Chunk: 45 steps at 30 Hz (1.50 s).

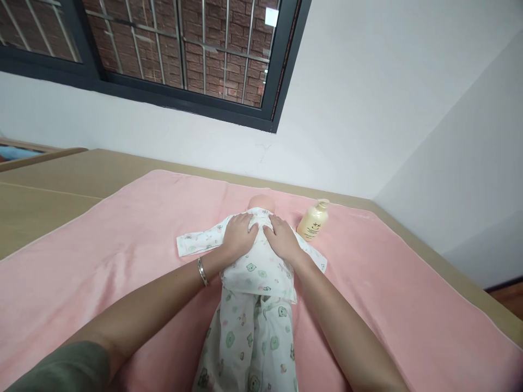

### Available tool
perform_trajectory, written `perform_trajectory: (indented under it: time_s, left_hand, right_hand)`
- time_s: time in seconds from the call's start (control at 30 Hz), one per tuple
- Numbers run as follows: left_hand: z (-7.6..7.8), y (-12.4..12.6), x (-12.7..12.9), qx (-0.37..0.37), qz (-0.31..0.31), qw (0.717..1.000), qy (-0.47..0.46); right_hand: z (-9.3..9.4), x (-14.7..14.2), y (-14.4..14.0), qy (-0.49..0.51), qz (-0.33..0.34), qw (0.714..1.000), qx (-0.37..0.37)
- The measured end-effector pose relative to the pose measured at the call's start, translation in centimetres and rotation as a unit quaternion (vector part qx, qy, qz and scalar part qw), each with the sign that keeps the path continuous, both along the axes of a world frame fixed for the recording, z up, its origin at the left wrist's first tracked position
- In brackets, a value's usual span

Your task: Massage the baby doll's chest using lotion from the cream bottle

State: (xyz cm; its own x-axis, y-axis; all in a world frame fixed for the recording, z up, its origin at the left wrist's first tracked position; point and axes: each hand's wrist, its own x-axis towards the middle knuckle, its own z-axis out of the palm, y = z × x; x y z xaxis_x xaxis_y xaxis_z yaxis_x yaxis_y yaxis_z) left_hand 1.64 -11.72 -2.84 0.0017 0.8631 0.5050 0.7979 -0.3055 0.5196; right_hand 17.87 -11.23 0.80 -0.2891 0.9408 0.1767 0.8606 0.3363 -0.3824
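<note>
1. We have both forearms stretched forward over the pink blanket (122, 245), converging toward the centre of it.
2. Left hand (239, 235): palm down, fingers spread flat and slightly curved, pressing on the upper chest of the baby doll (261, 202). It grips nothing; it rests open on the cloth. A silver bracelet (202, 271) sits at that wrist.
3. Right hand (283, 238): likewise palm down, fingers extended and lying flat on the doll's chest, just beside the left hand. Open, nothing grasped.
4. The doll lies on its back mid-blanket, head pointing away from us, only the bare top of the head showing past our fingers.
5. It wears a white outfit (255, 310) printed with small green animal faces; the top overlaps the trousers at the waist, and one sleeve lies out flat to the left.
6. A pale yellow pump bottle (314, 222) stands on the blanket just right of the doll's head, apart from the right hand.
</note>
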Motion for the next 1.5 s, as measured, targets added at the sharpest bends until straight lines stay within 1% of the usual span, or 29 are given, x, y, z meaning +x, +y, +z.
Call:
perform_trajectory:
  time_s: [0.1,0.2,0.27,0.3,0.4,0.47,0.6,0.77,0.9,1.0,1.1,1.17,1.27,1.33,1.4,1.5]
  left_hand:
    - [-0.7,0.1,-0.1,0.012,0.003,1.000,-0.027]
    - [-1.3,0.3,-0.2,0.032,-0.001,0.998,-0.057]
    - [-1.5,0.3,-0.3,0.041,-0.006,0.997,-0.067]
    - [-1.6,0.3,-0.3,0.043,-0.006,0.997,-0.070]
    - [-1.7,0.4,-0.3,0.042,-0.005,0.996,-0.074]
    - [-1.8,0.4,-0.2,0.041,-0.006,0.996,-0.079]
    - [-2.0,0.6,-0.3,0.042,-0.012,0.995,-0.087]
    - [-2.0,0.7,-0.4,0.044,-0.018,0.994,-0.097]
    - [-2.1,0.8,-0.4,0.047,-0.018,0.993,-0.103]
    - [-2.1,0.7,-0.4,0.051,-0.022,0.993,-0.104]
    - [-2.0,0.6,-0.5,0.050,-0.026,0.993,-0.102]
    - [-1.9,0.5,-0.5,0.047,-0.026,0.994,-0.100]
    - [-1.4,0.4,-0.5,0.036,-0.025,0.994,-0.096]
    - [-0.6,0.4,-0.5,0.011,-0.021,0.995,-0.093]
    - [0.6,0.0,-0.4,-0.033,-0.028,0.995,-0.086]
    - [2.9,-1.6,0.4,-0.097,-0.081,0.990,-0.065]
  right_hand:
    - [0.8,-0.4,-1.0,-0.005,-0.019,1.000,0.014]
    - [1.3,-1.2,-2.1,-0.002,-0.047,0.995,0.087]
    - [1.1,-1.8,-2.5,0.007,-0.035,0.992,0.122]
    - [0.9,-2.0,-2.7,0.011,-0.019,0.992,0.122]
    - [0.5,-2.2,-2.7,0.028,0.026,0.996,0.085]
    - [0.7,-2.1,-2.6,0.057,0.021,0.995,0.082]
    - [1.0,-1.7,-2.6,0.107,-0.014,0.986,0.125]
    - [0.5,-1.9,-2.4,0.065,0.015,0.994,0.087]
    - [0.5,-1.9,-2.6,0.095,0.000,0.989,0.111]
    - [0.0,-2.3,-2.9,0.082,0.006,0.989,0.126]
    - [-0.4,-2.6,-2.9,0.062,0.025,0.991,0.116]
    - [-0.1,-2.1,-2.6,0.074,0.022,0.991,0.106]
    - [1.2,-0.4,-1.7,0.114,-0.011,0.987,0.110]
    - [2.3,1.1,-1.1,0.146,-0.040,0.981,0.120]
    - [3.4,2.7,-0.5,0.184,-0.063,0.972,0.135]
    - [5.0,5.2,0.2,0.241,-0.091,0.949,0.181]
